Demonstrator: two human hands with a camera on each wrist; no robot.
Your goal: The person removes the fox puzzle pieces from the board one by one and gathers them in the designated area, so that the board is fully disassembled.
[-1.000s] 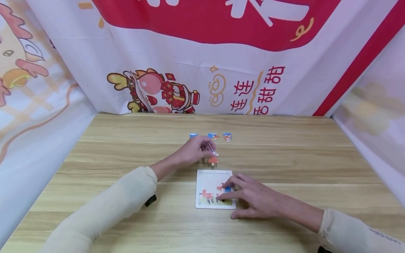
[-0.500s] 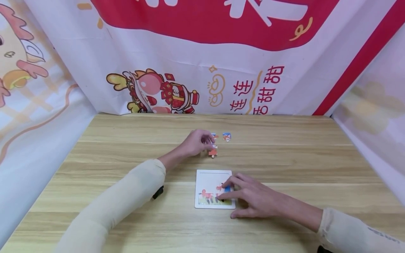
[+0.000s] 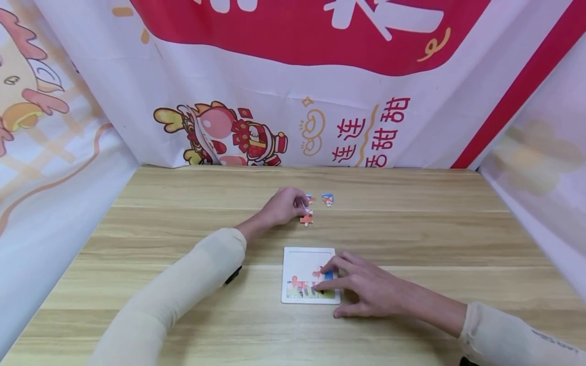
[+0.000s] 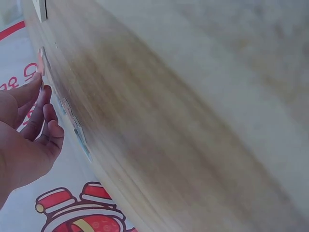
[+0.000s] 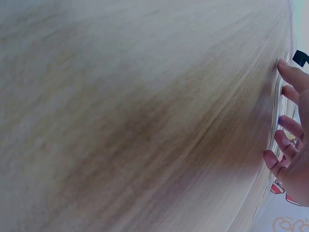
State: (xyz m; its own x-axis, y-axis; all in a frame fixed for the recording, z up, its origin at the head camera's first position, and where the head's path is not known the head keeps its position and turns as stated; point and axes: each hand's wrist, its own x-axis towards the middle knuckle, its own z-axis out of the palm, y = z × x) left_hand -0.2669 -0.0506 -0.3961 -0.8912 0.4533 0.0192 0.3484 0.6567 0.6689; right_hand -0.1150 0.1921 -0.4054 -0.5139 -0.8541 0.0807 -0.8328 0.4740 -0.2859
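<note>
Thumb and index finger of my left hand [image 3: 287,206] pinch an orange, white and blue jigsaw piece [image 3: 305,219], shown edge-on in the left wrist view. Just beyond these fingertips lies a blue and orange piece [image 3: 311,199], partly covered by the hand; another fox-patterned piece [image 3: 327,199] is to its right. My right hand [image 3: 366,285] spreads over the right side of a square white puzzle tray [image 3: 293,259], fingertips on the pieces there. Joined pieces [image 3: 297,288] with orange, green and blue print fill the tray's lower row and part of its right side.
The wooden table [image 3: 192,213] carries the tray near its middle. A printed cloth [image 3: 256,76] in white and red hangs along the back edge, with more cloth [image 3: 59,152] at both sides.
My left hand has moved slightly away from the tray, carrying the pinched jigsaw piece toward the far row. It now covers the leftmost loose piece. My right hand stays on the tray.
</note>
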